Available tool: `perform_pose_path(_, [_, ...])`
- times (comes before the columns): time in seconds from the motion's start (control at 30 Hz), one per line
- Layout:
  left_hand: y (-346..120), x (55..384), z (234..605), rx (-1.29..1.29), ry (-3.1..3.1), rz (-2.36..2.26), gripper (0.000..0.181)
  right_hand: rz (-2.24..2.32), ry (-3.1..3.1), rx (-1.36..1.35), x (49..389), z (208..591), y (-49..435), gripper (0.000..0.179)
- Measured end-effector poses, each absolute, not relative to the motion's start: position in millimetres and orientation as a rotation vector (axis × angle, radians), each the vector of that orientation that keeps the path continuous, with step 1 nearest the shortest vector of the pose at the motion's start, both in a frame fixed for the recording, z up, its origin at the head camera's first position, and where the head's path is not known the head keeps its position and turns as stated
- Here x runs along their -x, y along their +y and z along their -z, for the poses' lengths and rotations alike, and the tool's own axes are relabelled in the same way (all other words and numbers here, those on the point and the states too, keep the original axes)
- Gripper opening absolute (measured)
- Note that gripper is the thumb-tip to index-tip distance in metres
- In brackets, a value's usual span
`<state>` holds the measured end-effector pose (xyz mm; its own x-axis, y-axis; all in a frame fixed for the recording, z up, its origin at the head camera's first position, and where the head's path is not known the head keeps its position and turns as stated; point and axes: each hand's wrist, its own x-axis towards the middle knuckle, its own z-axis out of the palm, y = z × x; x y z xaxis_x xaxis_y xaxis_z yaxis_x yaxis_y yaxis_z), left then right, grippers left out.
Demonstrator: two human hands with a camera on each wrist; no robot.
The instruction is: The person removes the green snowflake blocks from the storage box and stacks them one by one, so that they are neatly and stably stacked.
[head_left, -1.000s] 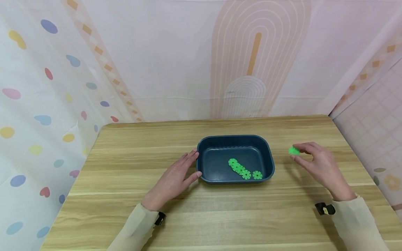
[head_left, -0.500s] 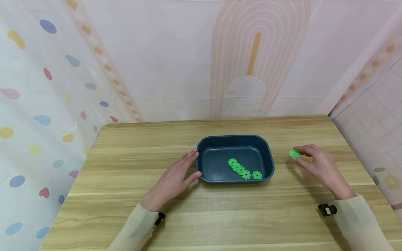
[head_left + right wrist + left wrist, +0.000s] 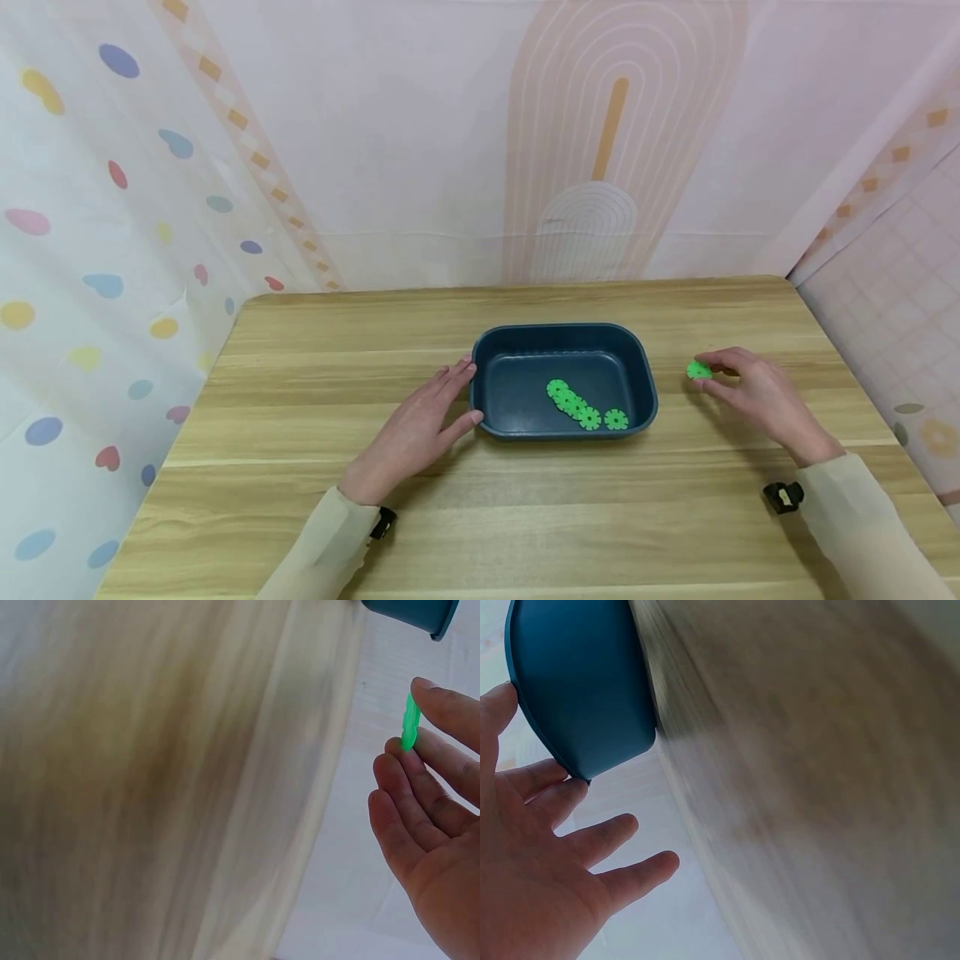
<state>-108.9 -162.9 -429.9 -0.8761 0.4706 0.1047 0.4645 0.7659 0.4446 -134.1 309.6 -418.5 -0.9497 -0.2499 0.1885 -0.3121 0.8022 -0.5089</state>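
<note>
Right hand [image 3: 763,403], grip narrowed, pinched a green disc [image 3: 698,370]; left hand [image 3: 405,429], fingers extended, touched the tray [image 3: 515,392]; this disc-handling step seemingly next needed a steady pinch

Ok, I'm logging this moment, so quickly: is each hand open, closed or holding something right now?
Left hand: open, fingers touching the dark blue tray.
Right hand: holding a green notched disc, pinched.

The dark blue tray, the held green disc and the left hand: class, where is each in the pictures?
Dark blue tray [image 3: 513,387]: head view, bare floor.
Held green disc [image 3: 410,724]: right wrist view, thin edge.
Left hand [image 3: 408,432]: head view, back of the hand.
</note>
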Motion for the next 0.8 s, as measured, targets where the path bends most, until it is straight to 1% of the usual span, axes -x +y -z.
perform_pose_path(0.57, [-162,110,429,-0.778,2.939,-0.740,0.070,-0.941,-3.044,-0.437,145,421,315,0.041])
perform_pose_path(0.8, [-162,109,430,-0.762,2.936,-0.738,0.070,-0.926,-3.077,-0.424,149,424,317,0.037])
